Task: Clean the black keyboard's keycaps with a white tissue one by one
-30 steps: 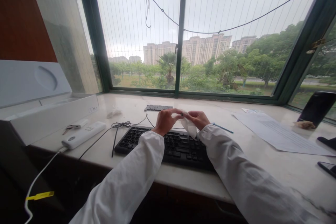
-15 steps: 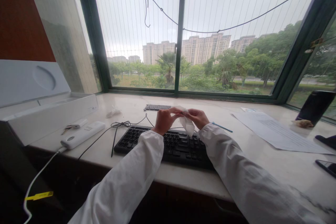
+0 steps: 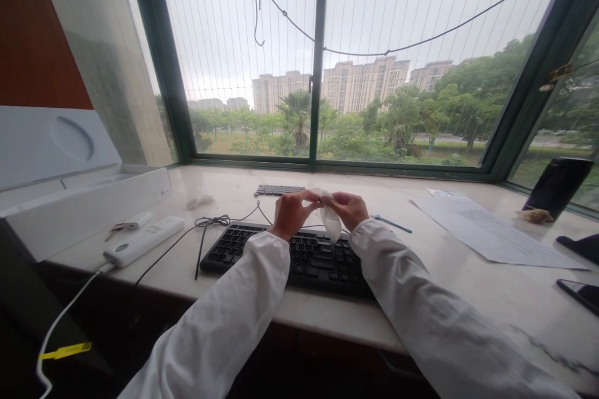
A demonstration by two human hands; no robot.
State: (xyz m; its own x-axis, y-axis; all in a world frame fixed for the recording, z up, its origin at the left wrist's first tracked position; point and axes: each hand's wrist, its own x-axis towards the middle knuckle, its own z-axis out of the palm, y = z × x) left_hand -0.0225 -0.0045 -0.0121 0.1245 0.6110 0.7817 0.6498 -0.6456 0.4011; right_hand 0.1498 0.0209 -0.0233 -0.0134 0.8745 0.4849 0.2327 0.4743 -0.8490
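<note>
Above the black keyboard, my left hand and my right hand meet, thumbs and fingers pinched together. Between them is a thin whitish sheet, limp and partly see-through. Whether it is a wipe or thin plastic I cannot make out. Its lower end hangs over the keys. Both fingertip pinches lie close together at its upper part. Behind my left hand, a narrow strip of keyboard keys rests on the sill. A thin blue stick lies right of my right hand.
At left are an open white box, a white power strip and a crumpled clear wad. A thin dark cable curls beside the keyboard. Printed paper and dark phones lie to the right. A window stands behind.
The whole view has shifted slightly. Both hands stay pinched on the whitish sheet above the keyboard, and its hanging end has swung a little.
</note>
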